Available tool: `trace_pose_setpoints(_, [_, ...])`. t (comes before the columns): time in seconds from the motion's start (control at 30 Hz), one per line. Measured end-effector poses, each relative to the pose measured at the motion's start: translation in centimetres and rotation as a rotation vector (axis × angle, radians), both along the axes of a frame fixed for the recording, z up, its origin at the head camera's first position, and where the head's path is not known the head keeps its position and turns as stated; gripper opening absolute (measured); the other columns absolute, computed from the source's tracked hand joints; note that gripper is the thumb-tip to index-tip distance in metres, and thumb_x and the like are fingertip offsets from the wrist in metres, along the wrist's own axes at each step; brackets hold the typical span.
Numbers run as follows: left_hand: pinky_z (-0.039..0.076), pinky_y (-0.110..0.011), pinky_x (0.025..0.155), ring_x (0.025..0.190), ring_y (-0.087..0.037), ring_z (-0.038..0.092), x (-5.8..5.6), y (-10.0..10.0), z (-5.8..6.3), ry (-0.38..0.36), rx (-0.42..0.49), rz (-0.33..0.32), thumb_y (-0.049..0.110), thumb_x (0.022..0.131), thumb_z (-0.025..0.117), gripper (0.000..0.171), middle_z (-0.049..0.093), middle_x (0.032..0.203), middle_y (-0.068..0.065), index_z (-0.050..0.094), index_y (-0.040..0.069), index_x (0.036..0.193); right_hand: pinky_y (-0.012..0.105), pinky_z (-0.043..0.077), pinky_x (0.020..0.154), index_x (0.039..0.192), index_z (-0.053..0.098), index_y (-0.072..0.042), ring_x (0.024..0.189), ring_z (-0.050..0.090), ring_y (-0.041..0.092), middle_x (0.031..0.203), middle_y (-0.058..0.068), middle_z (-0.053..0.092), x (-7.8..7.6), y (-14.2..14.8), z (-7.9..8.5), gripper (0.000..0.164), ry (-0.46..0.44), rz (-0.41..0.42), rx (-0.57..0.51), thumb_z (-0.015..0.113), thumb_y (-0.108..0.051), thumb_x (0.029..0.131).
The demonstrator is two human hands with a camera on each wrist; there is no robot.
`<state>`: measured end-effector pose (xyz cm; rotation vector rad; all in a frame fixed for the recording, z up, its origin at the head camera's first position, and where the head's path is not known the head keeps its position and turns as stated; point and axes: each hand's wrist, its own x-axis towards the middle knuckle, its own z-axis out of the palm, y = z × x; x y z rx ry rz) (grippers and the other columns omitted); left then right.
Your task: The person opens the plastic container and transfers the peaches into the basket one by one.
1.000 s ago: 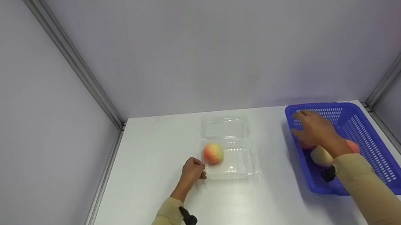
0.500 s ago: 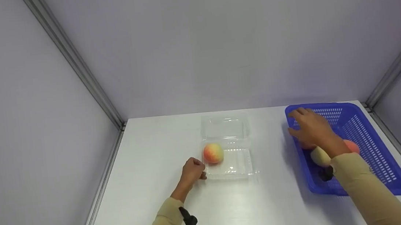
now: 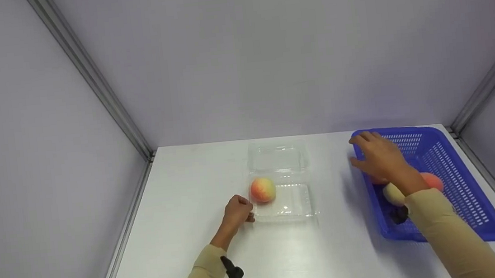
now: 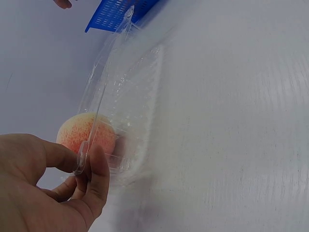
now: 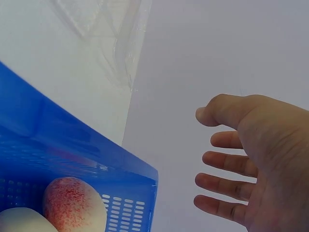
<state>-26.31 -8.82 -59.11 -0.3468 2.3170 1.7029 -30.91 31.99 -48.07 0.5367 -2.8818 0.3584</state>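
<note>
My left hand (image 3: pixel 237 210) pinches the near left corner of an open clear plastic clamshell box (image 3: pixel 292 200) between thumb and fingers. In the left wrist view, the box's rim tab (image 4: pixel 82 157) sits between them. One red-and-yellow peach (image 3: pixel 263 189) lies in the left side of the box's base. Over the left rim of the blue plastic basket (image 3: pixel 377 222), my right hand (image 3: pixel 378 156) hovers with fingers spread, holding nothing. In the right wrist view, a red-speckled peach (image 5: pixel 72 205) and a pale fruit (image 5: pixel 21 221) rest inside the basket, below the hand.
Another reddish fruit (image 3: pixel 433 181) lies in the basket, partly behind the right wrist. The box's lid (image 3: pixel 276 158) lies folded back toward the rear wall (image 3: pixel 267 64). Everything stands on a white table (image 3: pixel 187 176) with walls at the back and sides.
My right hand has shifted slightly left, from above the basket's inside to over its left rim. The left hand, the box and its peach have stayed in place.
</note>
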Motion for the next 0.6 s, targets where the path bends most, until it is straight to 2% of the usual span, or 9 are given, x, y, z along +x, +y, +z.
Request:
trace_pose_setpoints(0.23, [0.066, -0.032, 0.072, 0.074, -0.015, 0.064, 0.0, 0.0, 0.0, -0.008, 0.011, -0.004, 0.008, 0.102, 0.060, 0.008, 0.066, 0.101, -0.017, 0.055, 0.003, 0.107, 0.069, 0.053, 0.106, 0.136, 0.063, 0.000, 0.128, 0.058, 0.050, 0.140, 0.025, 0.062, 0.1, -0.8, 0.4, 0.049, -0.001, 0.007, 0.005, 0.076, -0.025, 0.095])
trace_pose_setpoints(0.37, [0.066, -0.032, 0.072, 0.075, -0.016, 0.063, 0.1, 0.0, 0.1, 0.002, 0.032, -0.010, 0.007, 0.102, 0.059, 0.008, 0.065, 0.101, -0.018, 0.054, 0.003, 0.105, 0.067, 0.056, 0.100, 0.135, 0.063, 0.000, 0.127, 0.059, 0.049, 0.138, 0.024, 0.064, 0.1, -1.2, 0.5, 0.049, 0.015, 0.014, 0.011, 0.076, -0.026, 0.095])
trace_pose_setpoints(0.47, [0.066, -0.032, 0.072, 0.075, -0.017, 0.064, 0.1, 0.1, 0.1, 0.008, 0.041, -0.014, 0.007, 0.102, 0.059, 0.007, 0.065, 0.103, -0.021, 0.054, 0.002, 0.105, 0.065, 0.059, 0.095, 0.134, 0.065, -0.001, 0.125, 0.061, 0.048, 0.135, 0.023, 0.066, 0.1, -1.4, 0.5, 0.049, 0.045, 0.025, 0.002, 0.078, -0.025, 0.094])
trace_pose_setpoints(0.6, [0.066, -0.033, 0.072, 0.074, -0.017, 0.064, 0.1, 0.1, 0.1, 0.013, 0.038, -0.013, 0.006, 0.102, 0.059, 0.007, 0.066, 0.105, -0.024, 0.054, 0.002, 0.105, 0.064, 0.059, 0.095, 0.133, 0.065, -0.001, 0.124, 0.061, 0.047, 0.134, 0.022, 0.067, 0.0, -1.9, 0.4, 0.048, 0.062, 0.037, -0.016, 0.078, -0.025, 0.093])
